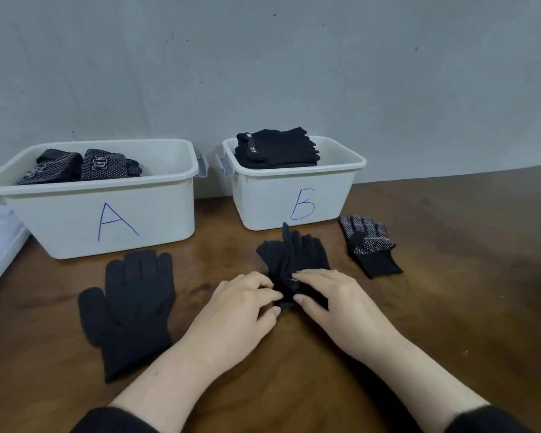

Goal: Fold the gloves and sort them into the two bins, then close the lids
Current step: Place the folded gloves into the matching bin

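Both hands, left [247,303] and right [328,295], pinch a bunched black glove [294,254] on the table [450,307]; its cuff hidden beneath. Loose: one plain black glove [132,304], one dotted glove [369,245]. Two white bins: "A" [107,214], dotted gloves, count unclear; "B" [294,204], stacked black gloves.
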{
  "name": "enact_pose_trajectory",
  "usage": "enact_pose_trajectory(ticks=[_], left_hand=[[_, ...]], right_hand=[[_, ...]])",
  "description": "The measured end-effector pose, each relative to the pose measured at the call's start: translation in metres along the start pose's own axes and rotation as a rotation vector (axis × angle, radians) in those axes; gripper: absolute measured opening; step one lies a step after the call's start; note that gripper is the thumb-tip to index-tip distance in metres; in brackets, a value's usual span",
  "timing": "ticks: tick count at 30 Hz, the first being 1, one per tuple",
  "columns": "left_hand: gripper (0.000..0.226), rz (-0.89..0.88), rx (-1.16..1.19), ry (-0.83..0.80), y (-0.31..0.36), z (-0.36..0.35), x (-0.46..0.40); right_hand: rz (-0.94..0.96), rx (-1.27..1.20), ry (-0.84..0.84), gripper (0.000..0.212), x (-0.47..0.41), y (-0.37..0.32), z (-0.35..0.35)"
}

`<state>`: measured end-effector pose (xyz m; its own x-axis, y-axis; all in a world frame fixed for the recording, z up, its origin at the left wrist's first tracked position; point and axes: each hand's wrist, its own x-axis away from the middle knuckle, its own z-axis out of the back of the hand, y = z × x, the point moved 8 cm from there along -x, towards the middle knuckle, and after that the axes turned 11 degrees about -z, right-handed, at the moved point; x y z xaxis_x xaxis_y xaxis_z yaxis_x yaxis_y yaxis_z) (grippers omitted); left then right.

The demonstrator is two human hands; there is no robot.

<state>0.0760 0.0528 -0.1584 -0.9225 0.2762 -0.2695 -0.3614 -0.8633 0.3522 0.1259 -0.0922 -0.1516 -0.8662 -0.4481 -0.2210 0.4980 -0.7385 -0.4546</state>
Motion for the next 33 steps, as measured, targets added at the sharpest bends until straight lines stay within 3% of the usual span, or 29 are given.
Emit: enact_pose_trajectory(ticks=[7, 12, 14, 16, 19, 21, 27, 33], left_hand=[[0.034, -0.012, -0.075, 0.011, 0.000, -0.002, -0.010], [0.023, 0.012, -0.066, 0.059, 0.001, 0.002, -0.008], [0.011, 0.051, -0.012, 0.147, 0.002, 0.011, -0.006], [0.021, 0.053, -0.001, 0.181, 0.002, 0.016, -0.005], [0.046, -0.017, -0.086, 0.034, 0.006, 0.004, -0.008], [0.046, -0.019, -0.097, -0.041, 0.006, -0.002, -0.009], [0.042, 0.015, -0.109, -0.078, 0.001, -0.004, -0.010], [0.043, 0.029, -0.093, -0.101, 0.005, -0.003, -0.007]], right_hand=[[0.090, 0.034, 0.197, 0.029, 0.001, -0.002, 0.014], [0.085, 0.087, 0.022, 0.051, 0.004, -0.003, 0.005], [0.057, 0.025, 0.027, 0.048, 0.005, -0.001, 0.011], [0.004, -0.039, 0.043, 0.037, 0.004, 0.002, 0.016], [-0.108, -0.119, 0.075, 0.024, 0.002, 0.013, 0.017], [-0.202, -0.158, 0.122, 0.021, 0.000, 0.025, 0.020], [-0.450, -0.156, 0.065, 0.055, -0.008, 0.043, 0.018], [-0.527, -0.431, 0.009, 0.055, -0.029, 0.040, 0.017]])
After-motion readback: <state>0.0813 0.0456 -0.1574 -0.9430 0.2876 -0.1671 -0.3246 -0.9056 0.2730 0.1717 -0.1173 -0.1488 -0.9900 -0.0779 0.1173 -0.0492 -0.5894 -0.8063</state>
